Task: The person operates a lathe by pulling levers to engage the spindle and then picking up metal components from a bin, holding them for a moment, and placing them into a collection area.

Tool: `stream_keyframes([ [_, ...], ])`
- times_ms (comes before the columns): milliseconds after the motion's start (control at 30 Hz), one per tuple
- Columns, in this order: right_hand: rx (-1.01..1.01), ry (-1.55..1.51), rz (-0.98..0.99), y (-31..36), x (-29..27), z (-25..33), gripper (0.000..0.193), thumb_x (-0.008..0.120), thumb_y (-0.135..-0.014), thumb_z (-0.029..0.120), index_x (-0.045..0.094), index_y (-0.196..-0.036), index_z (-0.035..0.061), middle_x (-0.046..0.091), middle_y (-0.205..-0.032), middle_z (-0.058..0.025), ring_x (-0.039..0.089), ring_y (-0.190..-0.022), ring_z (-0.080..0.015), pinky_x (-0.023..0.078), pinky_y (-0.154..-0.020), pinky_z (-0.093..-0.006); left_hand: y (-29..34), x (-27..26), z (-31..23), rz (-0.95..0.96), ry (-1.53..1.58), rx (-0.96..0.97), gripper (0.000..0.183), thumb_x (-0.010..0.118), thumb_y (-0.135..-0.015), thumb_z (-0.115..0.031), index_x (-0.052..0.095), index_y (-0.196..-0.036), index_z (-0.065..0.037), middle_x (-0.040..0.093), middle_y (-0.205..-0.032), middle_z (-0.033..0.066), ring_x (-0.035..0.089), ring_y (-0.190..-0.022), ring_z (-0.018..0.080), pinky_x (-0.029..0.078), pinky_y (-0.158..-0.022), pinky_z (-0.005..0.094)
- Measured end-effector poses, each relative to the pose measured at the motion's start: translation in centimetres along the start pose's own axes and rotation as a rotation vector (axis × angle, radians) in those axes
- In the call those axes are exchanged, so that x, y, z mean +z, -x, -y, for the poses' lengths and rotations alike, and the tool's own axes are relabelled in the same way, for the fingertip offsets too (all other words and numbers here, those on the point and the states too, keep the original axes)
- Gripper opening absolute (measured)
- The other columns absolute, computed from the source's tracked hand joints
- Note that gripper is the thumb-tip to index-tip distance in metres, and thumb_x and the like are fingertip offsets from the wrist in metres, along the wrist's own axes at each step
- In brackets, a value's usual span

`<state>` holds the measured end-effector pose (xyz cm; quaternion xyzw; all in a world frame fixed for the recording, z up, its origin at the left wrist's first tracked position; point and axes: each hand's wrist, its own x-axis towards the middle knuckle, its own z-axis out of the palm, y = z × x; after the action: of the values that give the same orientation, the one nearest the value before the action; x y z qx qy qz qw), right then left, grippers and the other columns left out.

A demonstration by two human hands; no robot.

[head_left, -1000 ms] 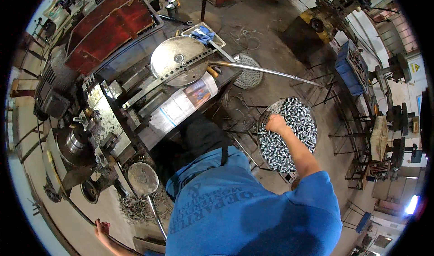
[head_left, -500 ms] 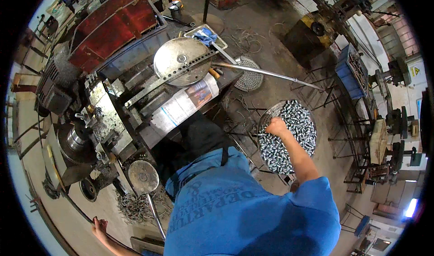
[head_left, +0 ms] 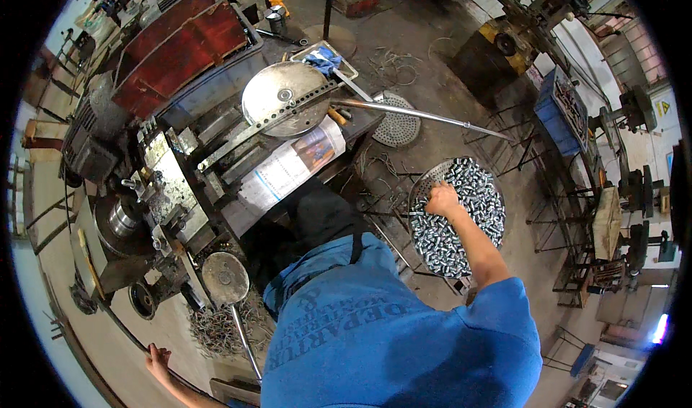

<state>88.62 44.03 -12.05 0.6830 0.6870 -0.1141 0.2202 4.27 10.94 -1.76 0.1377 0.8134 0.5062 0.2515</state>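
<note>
My right hand (head_left: 443, 200) reaches into the left part of a round pan heaped with small shiny metal sleeves (head_left: 465, 224). Its fingers are bent together down against the pieces; whatever lies between them is hidden. The pan's perforated rim (head_left: 425, 179) shows beside the fingers. Far to the lower left, my left hand (head_left: 158, 361) is at a long dark bar (head_left: 125, 327) that curves down from the machine. The fingers appear curled over this bar, though they look small at this distance. The machine's round metal chuck (head_left: 124, 218) is above that hand.
On the bench lie a large metal disc (head_left: 277, 94), a perforated strip (head_left: 252, 128) and a printed sheet (head_left: 277, 177). A long rod (head_left: 425, 114) juts rightward. A round plate on a post (head_left: 225, 278) stands by metal scraps (head_left: 216, 330). Red bins (head_left: 187, 51) stand behind.
My right hand has shifted slightly within the pan and its fingers have changed their bend. The left hand stays at the bar. The whole view has moved a little.
</note>
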Motion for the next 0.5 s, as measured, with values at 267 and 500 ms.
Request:
stream_keyframes([
  [267,-0.037,-0.091,-0.105,2.3,-2.2,-0.5,0.038,0.064,-0.056,0.025,0.070,-0.092,0.0150,0.057,-0.111,-0.0113,0.047,-0.112,-0.0268,0.038,-0.096,-0.0380,4.0,2.3,-4.5,-0.125,-1.022,0.346,0.030,0.065,-0.083,-0.022,0.055,-0.097,0.002,0.051,-0.064,0.0085,0.053,-0.056,0.0152,0.047,-0.053,0.0304],
  [500,-0.689,-0.707,-0.505,6.3,-13.3,9.1,0.054,0.063,-0.055,0.014,0.061,-0.108,0.0029,0.048,-0.124,-0.0218,0.046,-0.114,-0.0382,0.040,-0.096,-0.0422,13.6,13.0,-17.4,0.177,-0.266,0.488,0.036,0.057,-0.089,-0.012,0.052,-0.121,0.005,0.060,-0.108,0.0131,0.058,-0.094,0.0146,0.046,-0.081,0.0269],
])
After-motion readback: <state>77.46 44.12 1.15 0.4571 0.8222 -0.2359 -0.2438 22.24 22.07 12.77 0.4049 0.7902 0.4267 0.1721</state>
